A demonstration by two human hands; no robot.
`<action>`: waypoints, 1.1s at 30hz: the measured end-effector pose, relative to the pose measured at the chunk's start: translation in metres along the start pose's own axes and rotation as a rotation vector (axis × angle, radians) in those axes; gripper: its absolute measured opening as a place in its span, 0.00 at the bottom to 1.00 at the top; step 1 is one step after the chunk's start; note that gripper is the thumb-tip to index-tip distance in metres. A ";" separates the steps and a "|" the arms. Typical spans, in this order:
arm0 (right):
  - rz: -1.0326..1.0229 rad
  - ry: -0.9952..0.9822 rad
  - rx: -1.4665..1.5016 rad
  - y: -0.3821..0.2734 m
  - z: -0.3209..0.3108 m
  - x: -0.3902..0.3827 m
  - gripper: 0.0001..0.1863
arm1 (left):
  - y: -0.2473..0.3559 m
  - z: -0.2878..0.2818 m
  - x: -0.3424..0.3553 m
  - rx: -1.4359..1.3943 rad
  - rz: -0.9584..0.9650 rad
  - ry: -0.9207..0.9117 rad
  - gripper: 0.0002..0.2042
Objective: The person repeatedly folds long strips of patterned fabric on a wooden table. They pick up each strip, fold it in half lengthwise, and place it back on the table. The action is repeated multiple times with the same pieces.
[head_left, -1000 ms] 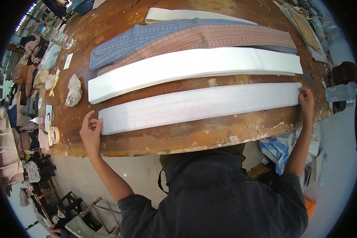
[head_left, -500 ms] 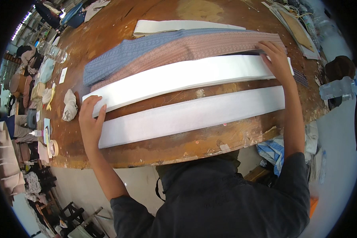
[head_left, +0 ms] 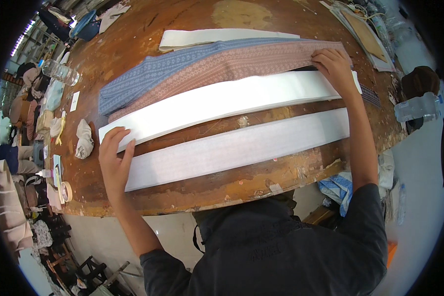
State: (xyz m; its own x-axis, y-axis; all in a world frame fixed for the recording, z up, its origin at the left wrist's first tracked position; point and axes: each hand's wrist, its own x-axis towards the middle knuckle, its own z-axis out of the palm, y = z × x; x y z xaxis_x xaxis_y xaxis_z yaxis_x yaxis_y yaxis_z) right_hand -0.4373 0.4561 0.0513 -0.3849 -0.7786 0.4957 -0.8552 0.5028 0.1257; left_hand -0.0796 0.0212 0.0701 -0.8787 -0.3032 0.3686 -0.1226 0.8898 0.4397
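Note:
A long white fabric strip [head_left: 222, 101], seemingly layered, lies slightly curved across the wooden table. At its left end rests my left hand [head_left: 114, 158], open, fingers on the strip and thumb apart. My right hand [head_left: 336, 71] reaches over the strip's right end. Its fingers are bent but apart, tips touching a pink patterned fabric strip [head_left: 261, 59] just beyond; its thumb is mostly hidden. Behind the pink piece runs a blue patterned strip [head_left: 153, 71], partly overlapped by it. Nearer me lies a second white strip [head_left: 237, 148], apart from both hands.
Another off-white strip [head_left: 222, 37] lies at the far side. A crumpled cloth [head_left: 84, 139], a tape roll [head_left: 66, 191] and a plastic bottle [head_left: 59, 72] are at left. Boards [head_left: 362, 34] lie far right, another bottle [head_left: 419, 107] near the right edge. The table's worn front edge [head_left: 222, 200] faces me.
My right hand has shifted slightly left, its fingers drawn closer together on the pink strip. My left hand stays at the white strip's end. The whole view has moved slightly.

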 end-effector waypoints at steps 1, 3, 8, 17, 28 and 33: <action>0.002 0.024 0.022 -0.003 -0.004 0.002 0.07 | 0.008 0.003 0.004 -0.011 0.034 0.001 0.13; 0.040 0.092 0.048 -0.015 -0.015 0.006 0.07 | 0.028 0.014 0.013 -0.032 0.103 0.004 0.13; 0.184 0.319 0.350 -0.089 -0.038 0.018 0.08 | 0.111 0.070 0.047 -0.286 0.270 -0.065 0.18; 0.257 0.003 0.095 -0.079 -0.038 0.002 0.19 | 0.164 0.115 0.065 -0.299 0.376 -0.206 0.18; 0.303 0.108 0.013 -0.062 0.007 -0.006 0.13 | 0.155 0.115 0.068 -0.330 0.336 -0.204 0.15; 0.310 0.332 0.133 -0.078 -0.006 0.024 0.12 | 0.176 0.139 0.086 -0.370 0.348 -0.066 0.21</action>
State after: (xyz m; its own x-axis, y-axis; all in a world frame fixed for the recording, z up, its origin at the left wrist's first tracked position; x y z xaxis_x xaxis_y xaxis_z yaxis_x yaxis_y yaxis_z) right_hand -0.3778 0.4005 0.0586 -0.5157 -0.4261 0.7433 -0.7628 0.6234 -0.1718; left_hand -0.2413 0.1991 0.0653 -0.8669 0.0223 0.4980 0.3439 0.7499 0.5651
